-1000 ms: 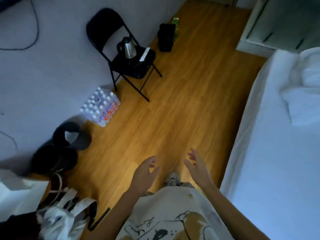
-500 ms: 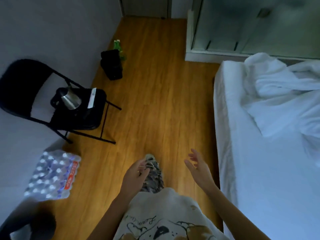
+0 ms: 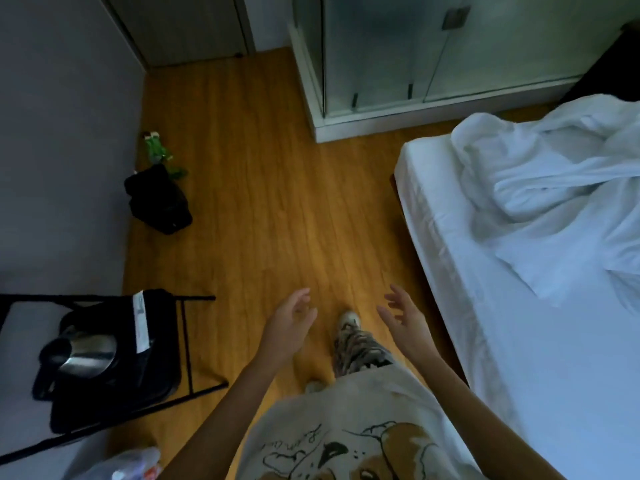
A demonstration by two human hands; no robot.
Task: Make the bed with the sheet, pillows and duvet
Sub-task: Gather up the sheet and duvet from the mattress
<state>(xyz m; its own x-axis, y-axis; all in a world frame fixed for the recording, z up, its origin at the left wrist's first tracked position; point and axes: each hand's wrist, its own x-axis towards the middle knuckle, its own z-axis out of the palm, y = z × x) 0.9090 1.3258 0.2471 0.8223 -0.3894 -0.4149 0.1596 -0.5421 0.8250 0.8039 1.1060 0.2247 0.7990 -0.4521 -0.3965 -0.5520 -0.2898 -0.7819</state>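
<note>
Hands first. From my head camera, looking down, my left hand [image 3: 289, 325] is out in front of me with the fingers spread and a little bent. It holds nothing. My right hand [image 3: 403, 320] is just the same, fingers loose and apart, with nothing in it. The two hands face each other with a gap between them, and they hang over the orange-brown wooden floor [image 3: 277, 202]. Between them, lower down, I see my foot in a pale shoe [image 3: 349, 318] and my patterned trouser leg. My light shirt with a drawn dog on it [image 3: 349, 441] fills the bottom of the view.

The bed with the smooth white sheet [image 3: 554, 358] is on my right, well apart from both hands. The sheet lies flat over the mattress and down its side. The crumpled white duvet [image 3: 561, 188] sits in a messy heap on the far part of the bed, near the corner. I cannot tell if a pillow is in that heap.

On my left stands a black folding chair [image 3: 145, 358]. A shiny metal kettle with a black handle [image 3: 83, 351] rests on its seat, beside a small white paper strip [image 3: 141, 322]. Farther off, by the grey wall, a black bag [image 3: 159, 202] sits on the floor, touching a green bottle [image 3: 157, 148]. A frosted glass cabinet with a white frame [image 3: 398, 64] stands past the foot of the bed.
</note>
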